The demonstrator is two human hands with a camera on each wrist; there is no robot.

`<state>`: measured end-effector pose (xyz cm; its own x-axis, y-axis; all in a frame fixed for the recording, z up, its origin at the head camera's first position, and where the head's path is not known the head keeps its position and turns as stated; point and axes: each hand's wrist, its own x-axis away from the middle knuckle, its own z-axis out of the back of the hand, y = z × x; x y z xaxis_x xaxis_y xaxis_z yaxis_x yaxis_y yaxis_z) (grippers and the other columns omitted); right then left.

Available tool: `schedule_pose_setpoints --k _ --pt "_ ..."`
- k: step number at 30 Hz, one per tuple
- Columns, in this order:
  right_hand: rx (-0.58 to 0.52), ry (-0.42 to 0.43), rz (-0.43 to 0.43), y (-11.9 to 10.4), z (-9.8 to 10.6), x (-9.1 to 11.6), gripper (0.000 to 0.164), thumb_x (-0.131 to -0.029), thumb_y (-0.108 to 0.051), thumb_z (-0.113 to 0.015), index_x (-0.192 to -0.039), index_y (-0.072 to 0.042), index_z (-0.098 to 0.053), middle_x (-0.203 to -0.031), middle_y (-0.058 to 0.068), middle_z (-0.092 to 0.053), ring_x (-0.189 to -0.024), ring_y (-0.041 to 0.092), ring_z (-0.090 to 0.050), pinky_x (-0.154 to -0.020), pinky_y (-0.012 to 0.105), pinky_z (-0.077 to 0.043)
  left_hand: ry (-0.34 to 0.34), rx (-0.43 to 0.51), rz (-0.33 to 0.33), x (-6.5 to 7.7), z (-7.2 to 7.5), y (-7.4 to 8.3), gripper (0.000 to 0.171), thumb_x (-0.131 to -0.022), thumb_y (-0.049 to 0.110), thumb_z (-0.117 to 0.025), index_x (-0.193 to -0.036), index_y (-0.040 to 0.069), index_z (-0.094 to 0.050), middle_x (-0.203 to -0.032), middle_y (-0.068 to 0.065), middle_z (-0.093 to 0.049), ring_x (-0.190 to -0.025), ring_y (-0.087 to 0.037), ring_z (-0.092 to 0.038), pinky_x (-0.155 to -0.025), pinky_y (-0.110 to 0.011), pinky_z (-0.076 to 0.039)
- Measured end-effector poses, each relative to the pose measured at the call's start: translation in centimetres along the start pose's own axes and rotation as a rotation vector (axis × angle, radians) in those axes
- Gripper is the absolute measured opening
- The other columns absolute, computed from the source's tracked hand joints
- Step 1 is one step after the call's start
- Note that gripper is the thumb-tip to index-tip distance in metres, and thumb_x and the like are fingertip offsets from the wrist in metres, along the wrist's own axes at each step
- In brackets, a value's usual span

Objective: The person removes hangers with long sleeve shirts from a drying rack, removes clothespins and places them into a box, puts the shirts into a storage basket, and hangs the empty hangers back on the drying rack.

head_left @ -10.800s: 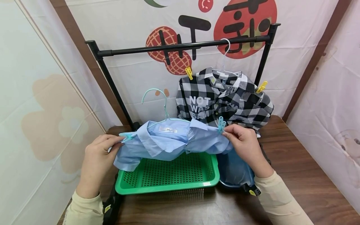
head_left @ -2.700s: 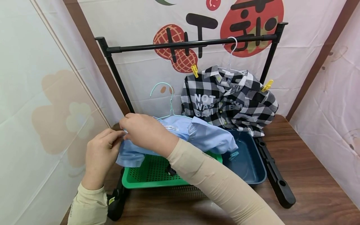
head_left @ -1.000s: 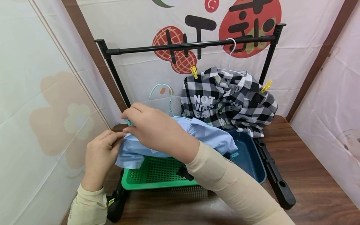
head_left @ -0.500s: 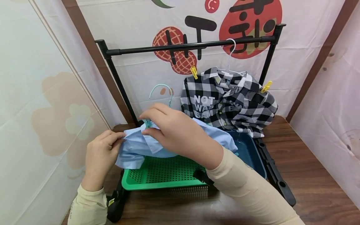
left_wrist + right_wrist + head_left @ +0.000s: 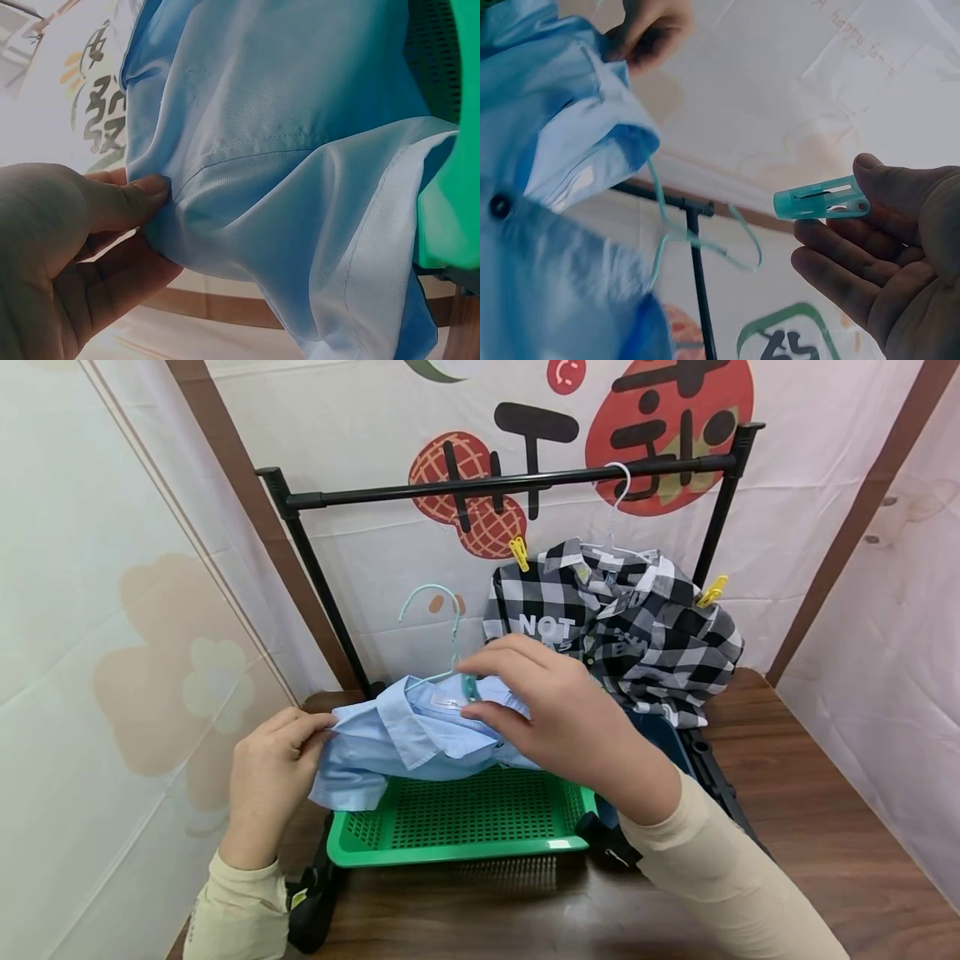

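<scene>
A light blue shirt (image 5: pixel 427 743) sits on a mint-green hanger (image 5: pixel 455 635) above a green basket (image 5: pixel 457 853). My left hand (image 5: pixel 273 777) pinches the shirt at its left shoulder; the left wrist view shows thumb and fingers on the cloth (image 5: pixel 247 172). In front of the shirt's collar, my right hand (image 5: pixel 562 718) holds a teal clothespin (image 5: pixel 470 687) between thumb and fingers. The right wrist view shows that clothespin (image 5: pixel 821 201) apart from the shirt, with no cloth in it. My right hand hides the shirt's right shoulder in the head view.
A black-and-white checked shirt (image 5: pixel 540 593) with yellow clothespins (image 5: pixel 519 552) hangs from the black rack's bar (image 5: pixel 450 487) on a white hanger (image 5: pixel 617 502). Behind my right arm stands a dark blue bin (image 5: pixel 660 735), mostly hidden. The wooden table (image 5: pixel 810 793) extends to the right.
Earlier, teal clothespins were clipped at both shoulders of the blue shirt. My right hand has taken the left one off and carried it rightward. My left hand stays at the left shoulder.
</scene>
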<state>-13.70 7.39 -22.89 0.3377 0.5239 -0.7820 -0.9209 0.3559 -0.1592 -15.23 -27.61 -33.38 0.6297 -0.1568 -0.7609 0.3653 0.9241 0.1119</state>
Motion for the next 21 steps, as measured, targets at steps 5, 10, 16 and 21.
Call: schedule_pose_setpoints --k 5,10,16,21 --pt "-0.003 0.038 -0.025 1.0 0.5 1.5 0.033 -0.085 -0.02 -0.074 -0.115 -0.007 -0.066 -0.111 0.003 -0.064 -0.1 0.011 -0.06 -0.085 0.023 -0.051 0.002 -0.004 0.002 0.0 0.0 0.0 0.016 -0.082 0.006 -0.073 -0.096 0.014 -0.077 -0.081 0.004 -0.066 -0.065 -0.011 -0.055 -0.06 -0.024 -0.038" --pt "0.027 0.043 -0.055 1.8 1.0 3.0 0.035 -0.084 -0.02 -0.076 -0.115 -0.008 -0.066 -0.111 0.001 -0.065 -0.102 0.01 -0.06 -0.087 0.022 -0.05 0.0 -0.007 0.004 0.2 0.0 0.0 0.017 -0.082 0.006 -0.073 -0.096 0.015 -0.077 -0.081 0.004 -0.066 -0.065 -0.011 -0.056 -0.059 -0.024 -0.039" --pt "0.1 0.073 -0.073 3.1 1.8 5.1 0.039 -0.078 -0.018 -0.08 -0.114 -0.008 -0.067 -0.109 0.001 -0.066 -0.101 0.01 -0.061 -0.085 0.021 -0.051 -0.008 0.002 0.006 0.2 0.0 -0.1 0.017 -0.082 0.006 -0.073 -0.097 0.015 -0.077 -0.081 0.005 -0.066 -0.065 -0.011 -0.055 -0.059 -0.023 -0.038" --pt "0.143 0.079 -0.112 4.0 2.5 6.6 0.042 -0.076 -0.015 -0.082 -0.114 -0.008 -0.067 -0.109 0.001 -0.067 -0.102 0.011 -0.062 -0.089 0.02 -0.048 -0.006 0.003 0.007 0.2 -0.1 -0.2 0.016 -0.083 0.007 -0.074 -0.096 0.015 -0.077 -0.08 0.005 -0.066 -0.064 -0.011 -0.055 -0.059 -0.023 -0.038"
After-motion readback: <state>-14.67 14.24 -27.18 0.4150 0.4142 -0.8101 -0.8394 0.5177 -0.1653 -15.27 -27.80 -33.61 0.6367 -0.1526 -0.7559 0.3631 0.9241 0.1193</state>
